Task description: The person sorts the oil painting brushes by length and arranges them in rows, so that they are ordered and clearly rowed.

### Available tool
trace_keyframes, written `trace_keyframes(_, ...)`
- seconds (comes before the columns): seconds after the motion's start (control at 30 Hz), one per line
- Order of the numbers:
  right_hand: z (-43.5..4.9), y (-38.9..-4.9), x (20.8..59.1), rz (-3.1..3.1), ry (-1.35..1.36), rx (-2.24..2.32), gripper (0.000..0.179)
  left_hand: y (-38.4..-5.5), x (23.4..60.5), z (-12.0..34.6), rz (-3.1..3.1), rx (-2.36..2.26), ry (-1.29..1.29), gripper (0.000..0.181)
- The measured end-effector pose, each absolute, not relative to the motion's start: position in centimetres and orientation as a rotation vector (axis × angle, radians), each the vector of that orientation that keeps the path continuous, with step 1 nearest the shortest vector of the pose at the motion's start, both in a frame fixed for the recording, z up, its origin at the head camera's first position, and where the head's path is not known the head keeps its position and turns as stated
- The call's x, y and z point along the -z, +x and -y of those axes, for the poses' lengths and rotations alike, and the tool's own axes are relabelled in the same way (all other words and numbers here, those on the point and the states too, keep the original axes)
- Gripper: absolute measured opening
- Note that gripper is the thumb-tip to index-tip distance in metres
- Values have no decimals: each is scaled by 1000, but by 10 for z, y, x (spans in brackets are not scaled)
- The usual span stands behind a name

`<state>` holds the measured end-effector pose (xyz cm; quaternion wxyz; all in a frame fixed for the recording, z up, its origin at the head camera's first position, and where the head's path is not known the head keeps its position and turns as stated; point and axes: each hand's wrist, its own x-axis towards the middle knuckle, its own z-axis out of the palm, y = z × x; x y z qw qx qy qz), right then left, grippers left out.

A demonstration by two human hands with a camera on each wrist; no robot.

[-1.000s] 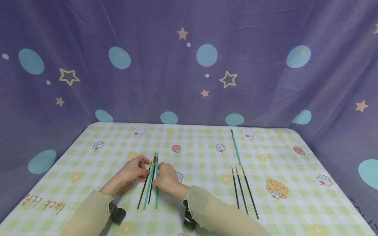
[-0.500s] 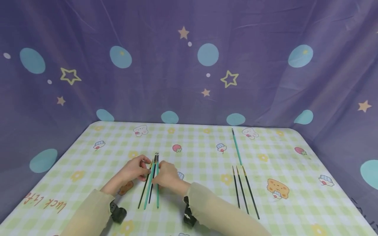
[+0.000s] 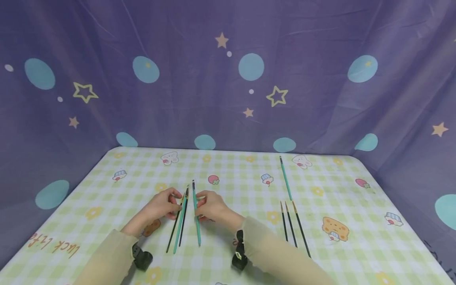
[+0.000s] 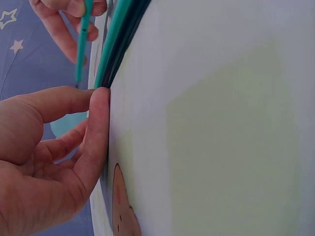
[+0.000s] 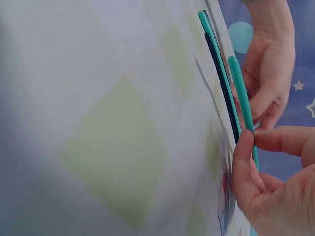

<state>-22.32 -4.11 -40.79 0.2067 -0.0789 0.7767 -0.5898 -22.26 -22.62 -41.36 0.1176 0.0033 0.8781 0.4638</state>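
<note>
My right hand (image 3: 213, 208) pinches a turquoise paintbrush (image 3: 197, 231) between thumb and fingers, bristles pointing away. In the right wrist view this turquoise paintbrush (image 5: 240, 88) stands off from the others. Left of it, my left hand (image 3: 163, 204) pinches at a small bunch: another turquoise paintbrush (image 3: 178, 233) with black paintbrushes on either side, the left black one (image 3: 172, 234) and the right black one (image 3: 182, 228). The left wrist view has the left thumb and finger (image 4: 100, 118) meeting at the bunch, and the turquoise handle (image 4: 114, 39) running past them.
To the right, black paintbrushes (image 3: 291, 227) lie side by side on the checked tablecloth (image 3: 242, 245). Farther back lies a single turquoise paintbrush (image 3: 286, 180). A purple patterned curtain (image 3: 199, 99) hangs behind the table.
The right hand has moved right, carrying one turquoise paintbrush away from the bunch and leaving a gap. The left hand has stayed in place at the other brushes.
</note>
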Motion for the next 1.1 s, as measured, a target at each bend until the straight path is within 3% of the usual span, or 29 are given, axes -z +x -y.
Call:
trace_keyframes(0.4, -1, -247, 400, -2113, -172, 1752, 60, -223, 415, 226, -2561, -1363, 13, 33)
trace_keyframes(1.1, -90, -284, 386, -2248, -76, 1769, 50, -223, 416, 228, -2577, -1349, 11, 33)
